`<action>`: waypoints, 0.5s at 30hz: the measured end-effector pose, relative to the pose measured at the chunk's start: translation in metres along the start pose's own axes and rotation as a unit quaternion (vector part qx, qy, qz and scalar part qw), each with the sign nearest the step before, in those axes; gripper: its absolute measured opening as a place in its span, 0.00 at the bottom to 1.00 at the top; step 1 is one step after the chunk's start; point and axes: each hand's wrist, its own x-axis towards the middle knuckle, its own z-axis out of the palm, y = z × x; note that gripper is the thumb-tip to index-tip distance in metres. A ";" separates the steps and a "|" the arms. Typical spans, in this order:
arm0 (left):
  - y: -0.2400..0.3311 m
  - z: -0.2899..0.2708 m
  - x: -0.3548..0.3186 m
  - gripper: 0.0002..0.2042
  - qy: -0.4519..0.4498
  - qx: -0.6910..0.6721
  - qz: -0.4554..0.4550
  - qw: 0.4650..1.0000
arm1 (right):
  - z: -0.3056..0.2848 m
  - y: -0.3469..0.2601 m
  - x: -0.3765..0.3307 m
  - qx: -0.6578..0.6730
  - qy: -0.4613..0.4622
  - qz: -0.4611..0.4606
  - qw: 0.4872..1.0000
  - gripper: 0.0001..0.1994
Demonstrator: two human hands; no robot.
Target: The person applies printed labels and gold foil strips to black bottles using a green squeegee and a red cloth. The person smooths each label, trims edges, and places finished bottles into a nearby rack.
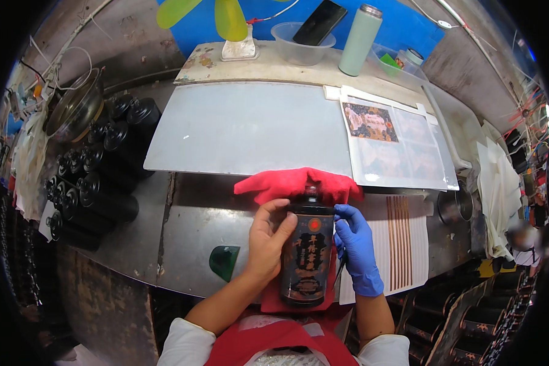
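A black bottle [307,277] with a dark printed label of gold and orange marks lies in front of me, its neck pointing away. My bare left hand [267,241] is wrapped round its left side, thumb on the front near the shoulder. At the upper right edge is my right hand [358,250], in a blue glove, with its fingers drawn together. A thin dark tool [341,261] shows below those fingers; its kind is hard to make out. Red cloth [274,183] is bunched behind the bottle's neck, and more red shows beneath the bottle.
Left of my left hand lies a dark green scraper [224,262]. A white sheet with brown strips [400,244] is at the right. Beyond are a pale board [250,128] and printed sheets [402,165]. Several black bottles [113,195] stand left; a green flask [360,39] stands at the back.
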 end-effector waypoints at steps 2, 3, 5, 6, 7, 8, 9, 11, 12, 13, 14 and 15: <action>-0.003 -0.005 0.004 0.13 0.018 -0.036 -0.023 0.999 | -0.002 0.004 0.002 0.019 -0.008 0.026 0.999 0.15; -0.002 -0.006 0.004 0.14 0.019 -0.051 -0.029 0.998 | -0.007 0.003 0.002 0.036 -0.018 0.061 0.997 0.14; 0.000 -0.007 0.004 0.15 0.023 -0.084 -0.040 0.995 | -0.007 -0.001 0.000 0.024 -0.015 0.093 0.995 0.15; -0.003 -0.009 0.003 0.15 0.009 -0.051 -0.014 0.999 | -0.005 -0.005 -0.005 -0.008 -0.006 0.048 0.999 0.16; -0.006 -0.010 0.001 0.16 -0.004 -0.016 0.012 1.000 | -0.002 -0.008 -0.010 -0.039 0.002 0.005 0.999 0.17; -0.007 -0.009 0.000 0.16 -0.017 0.018 0.036 0.999 | -0.001 -0.009 -0.016 -0.071 0.011 -0.038 0.997 0.18; -0.007 -0.007 -0.003 0.17 -0.041 0.055 0.050 0.996 | -0.002 -0.009 -0.024 -0.115 -0.011 -0.099 0.988 0.25; -0.010 -0.010 -0.002 0.16 -0.036 0.031 0.020 0.999 | 0.005 -0.016 -0.043 -0.291 -0.047 -0.144 0.945 0.30; -0.011 -0.012 -0.003 0.15 -0.033 0.020 0.006 0.999 | 0.008 -0.017 -0.048 -0.375 -0.066 -0.165 0.910 0.32; -0.011 -0.013 -0.003 0.16 -0.033 -0.001 -0.003 0.999 | 0.007 -0.012 -0.048 -0.374 -0.084 -0.145 0.912 0.37; -0.011 -0.013 -0.005 0.17 -0.036 -0.024 -0.012 0.999 | 0.001 -0.003 -0.044 -0.355 -0.084 -0.167 0.916 0.38; -0.010 -0.013 -0.007 0.19 -0.038 -0.046 -0.022 0.998 | -0.007 0.009 -0.039 -0.334 -0.085 -0.189 0.919 0.39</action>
